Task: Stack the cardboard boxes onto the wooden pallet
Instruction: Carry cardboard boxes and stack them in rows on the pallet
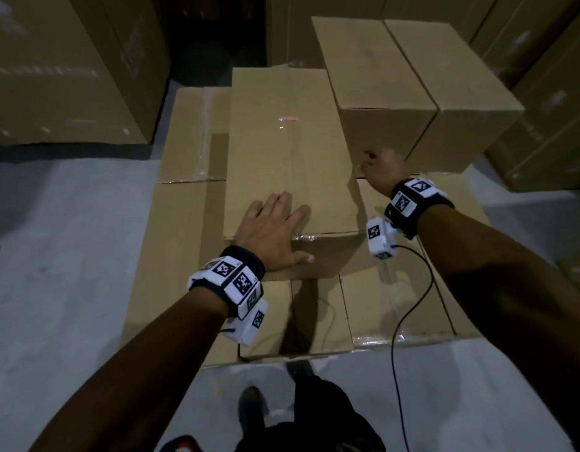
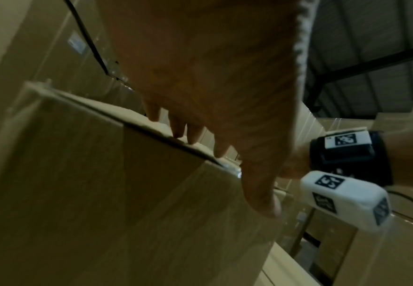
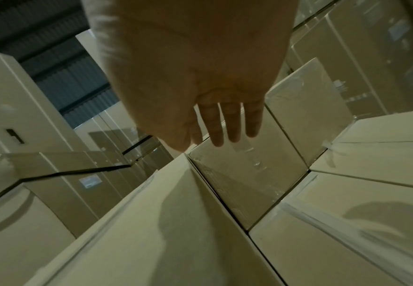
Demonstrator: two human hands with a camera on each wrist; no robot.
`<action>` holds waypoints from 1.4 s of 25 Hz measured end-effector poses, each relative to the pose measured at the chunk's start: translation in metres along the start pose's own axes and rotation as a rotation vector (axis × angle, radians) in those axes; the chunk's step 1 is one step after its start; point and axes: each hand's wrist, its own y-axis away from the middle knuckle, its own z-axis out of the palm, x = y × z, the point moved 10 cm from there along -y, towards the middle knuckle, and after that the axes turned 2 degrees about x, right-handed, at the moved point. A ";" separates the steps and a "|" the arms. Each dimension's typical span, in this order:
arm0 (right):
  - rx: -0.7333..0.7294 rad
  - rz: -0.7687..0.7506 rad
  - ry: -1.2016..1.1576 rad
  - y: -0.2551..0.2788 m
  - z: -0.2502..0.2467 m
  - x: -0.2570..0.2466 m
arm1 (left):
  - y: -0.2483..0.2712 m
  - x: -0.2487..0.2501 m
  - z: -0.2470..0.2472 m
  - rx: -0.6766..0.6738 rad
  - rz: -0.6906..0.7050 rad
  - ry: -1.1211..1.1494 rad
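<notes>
While the flat left hand (image 1: 271,230) presses the long box (image 1: 290,158), the right hand (image 1: 381,169), fingers straight, reaches beside it; next, push it snug.

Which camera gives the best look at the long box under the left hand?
The head view: the long box shows whole, the left hand flat on it. The left wrist view shows only its near corner; the right wrist view only part.

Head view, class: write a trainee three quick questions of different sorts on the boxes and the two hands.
1. True or false: the left hand lies flat on the middle box.
2. Which hand reaches between the middle box and the raised box pair? A) left B) right
3. Fill in: the middle box lies on a lower layer of ____.

Key: 1 true; 2 B; 3 boxes.
</notes>
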 end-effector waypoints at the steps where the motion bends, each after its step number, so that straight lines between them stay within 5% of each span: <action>1: 0.030 -0.025 0.018 -0.011 -0.002 -0.003 | -0.001 -0.001 0.001 0.031 -0.026 -0.016; 13: 0.061 -0.312 0.426 -0.163 0.025 -0.035 | 0.001 0.007 -0.006 0.437 -0.020 -0.070; 19: 0.060 -0.340 0.511 -0.197 0.036 -0.037 | 0.000 0.007 -0.005 0.458 -0.042 -0.120; 24: 0.022 -0.359 0.533 -0.205 0.047 -0.026 | 0.010 0.013 -0.017 0.742 0.047 -0.123; 35: 0.009 -0.384 0.516 -0.199 0.048 -0.023 | -0.066 -0.023 -0.031 0.598 -0.010 -0.148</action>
